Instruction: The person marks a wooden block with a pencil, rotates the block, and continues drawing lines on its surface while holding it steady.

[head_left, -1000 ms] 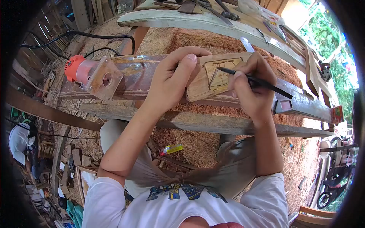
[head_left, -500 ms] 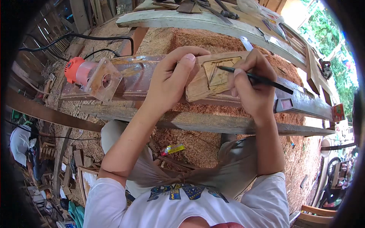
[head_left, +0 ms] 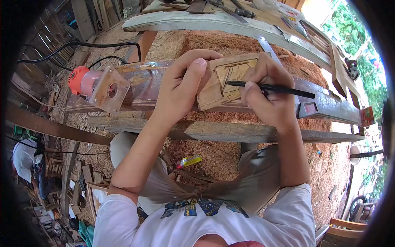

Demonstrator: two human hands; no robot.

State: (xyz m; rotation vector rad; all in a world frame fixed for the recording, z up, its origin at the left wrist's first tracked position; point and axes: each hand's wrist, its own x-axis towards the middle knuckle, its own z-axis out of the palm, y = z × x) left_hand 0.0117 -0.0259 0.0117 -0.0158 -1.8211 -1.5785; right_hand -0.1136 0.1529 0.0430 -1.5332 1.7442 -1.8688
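A small light-brown wooden block (head_left: 209, 88) lies tilted over the dark plank, its face marked with a dark grooved outline and inner lines. My left hand (head_left: 181, 84) grips its left side, thumb on top; the fingers beneath are hidden. In my right hand (head_left: 271, 96) a slim black pen-like tool (head_left: 284, 89) is pinched between thumb and fingers. The tool's narrow tip points left and meets the block near the lower left of the outline. Part of my right hand covers the block's right end.
An orange router (head_left: 80, 80) with a clear square base lies left on the dark plank (head_left: 142, 82). A metal ruler (head_left: 267, 47) sticks out behind the block. Beyond, a white-edged bench (head_left: 177, 21) carries tools. Below are a wooden rail (head_left: 197, 131) and a yellow-labelled item (head_left: 190, 161).
The tool's tip has moved left and down across the block's face, and my right hand has shifted slightly with it. My left hand keeps its grip on the block.
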